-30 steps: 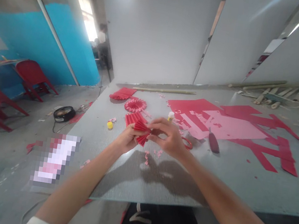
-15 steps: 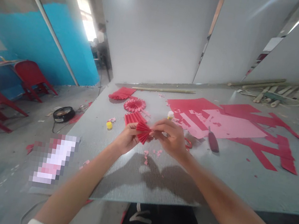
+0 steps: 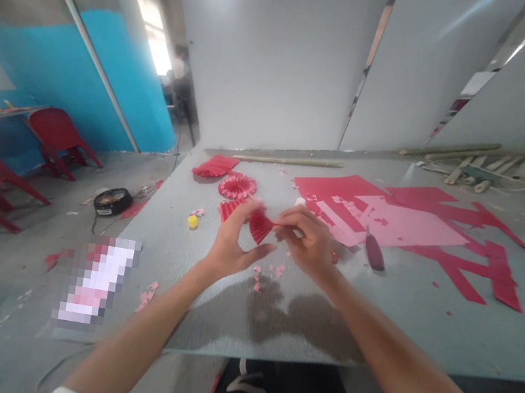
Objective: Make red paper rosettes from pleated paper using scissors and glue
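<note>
A small pleated red paper fan is held above the grey table between both hands. My right hand pinches its right end with closed fingers. My left hand cups round its left side, forefinger over the top and thumb under, fingers apart and touching the pleats. Under the hands lie several small pink paper scraps. Behind them a flat pleated red strip lies on the table, and a finished round red rosette sits farther back.
Red and pink cut paper sheets cover the table's right half, with a dark-handled knife beside them. A yellow cap and a folded red fan lie left. Red chairs stand on the floor at left. White boards rise behind.
The fan has been turned and lifted slightly. My left hand has loosened from a closed grip into an open cupping hold, while the right hand keeps its pinch.
</note>
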A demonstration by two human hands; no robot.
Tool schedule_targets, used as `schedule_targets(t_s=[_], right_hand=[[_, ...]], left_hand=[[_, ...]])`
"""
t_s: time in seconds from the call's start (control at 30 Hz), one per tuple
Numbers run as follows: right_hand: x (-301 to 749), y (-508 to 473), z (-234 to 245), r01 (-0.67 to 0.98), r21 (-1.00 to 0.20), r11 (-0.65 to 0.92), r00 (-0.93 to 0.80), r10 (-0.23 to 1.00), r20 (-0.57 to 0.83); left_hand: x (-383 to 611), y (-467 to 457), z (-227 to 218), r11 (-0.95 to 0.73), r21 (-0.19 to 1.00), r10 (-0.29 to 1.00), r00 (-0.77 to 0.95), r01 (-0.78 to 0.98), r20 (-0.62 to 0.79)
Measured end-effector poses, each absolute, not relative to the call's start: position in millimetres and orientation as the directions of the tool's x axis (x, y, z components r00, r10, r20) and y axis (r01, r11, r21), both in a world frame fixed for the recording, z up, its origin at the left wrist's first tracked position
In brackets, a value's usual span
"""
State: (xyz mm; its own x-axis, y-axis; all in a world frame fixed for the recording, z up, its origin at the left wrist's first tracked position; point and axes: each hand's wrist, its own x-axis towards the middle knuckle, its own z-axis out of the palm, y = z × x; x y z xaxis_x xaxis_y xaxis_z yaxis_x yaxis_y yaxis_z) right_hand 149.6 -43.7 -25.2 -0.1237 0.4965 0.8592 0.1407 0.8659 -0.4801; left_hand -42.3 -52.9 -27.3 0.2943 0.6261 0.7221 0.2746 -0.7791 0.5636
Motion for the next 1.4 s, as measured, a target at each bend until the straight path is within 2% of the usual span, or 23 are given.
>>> schedule_targets(t_s=[0.17,0.3,0.5,0.7,0.83,1.07,1.2,1.4], right_hand=[[150,-41,-27,0.122,-0.525,0.842,-0.135,0.538,0.832],[150,-36,-31,0.088,-0.593,0.800,-0.140,0.599,0.788],[148,-35,-34,0.059,-0.672,0.738,-0.141,0.673,0.727],[141,-35,-32,0.045,-0.838,0.544,-0.163,0.832,0.531],[140,-33,-37,0.063,-0.890,0.452,-0.163,0.884,0.438],[137,-26,-48,0.106,-0.901,0.421,-0.173,0.900,0.400],[132,-25,-51,0.184,-0.892,0.413,-0.162,0.908,0.387],[126,-21,-62,0.233,-0.883,0.408,-0.176,0.910,0.374]], left_hand=[[-41,-54,-29,-0.669,0.696,0.741,0.162,0.260,0.652],[-39,-55,-23,-0.594,0.791,0.804,0.086,0.147,0.588],[-39,-51,-17,-0.502,0.863,0.852,0.143,-0.055,0.504],[-40,-46,-25,-0.367,0.904,0.907,0.131,-0.219,0.400],[-39,-46,-28,-0.385,0.908,0.911,0.090,-0.166,0.403],[-37,-38,-39,-0.479,0.878,0.878,0.025,0.020,0.478],[-42,-28,-49,-0.565,0.810,0.825,0.085,0.158,0.559],[-43,-20,-57,-0.614,0.752,0.787,0.123,0.241,0.604]])
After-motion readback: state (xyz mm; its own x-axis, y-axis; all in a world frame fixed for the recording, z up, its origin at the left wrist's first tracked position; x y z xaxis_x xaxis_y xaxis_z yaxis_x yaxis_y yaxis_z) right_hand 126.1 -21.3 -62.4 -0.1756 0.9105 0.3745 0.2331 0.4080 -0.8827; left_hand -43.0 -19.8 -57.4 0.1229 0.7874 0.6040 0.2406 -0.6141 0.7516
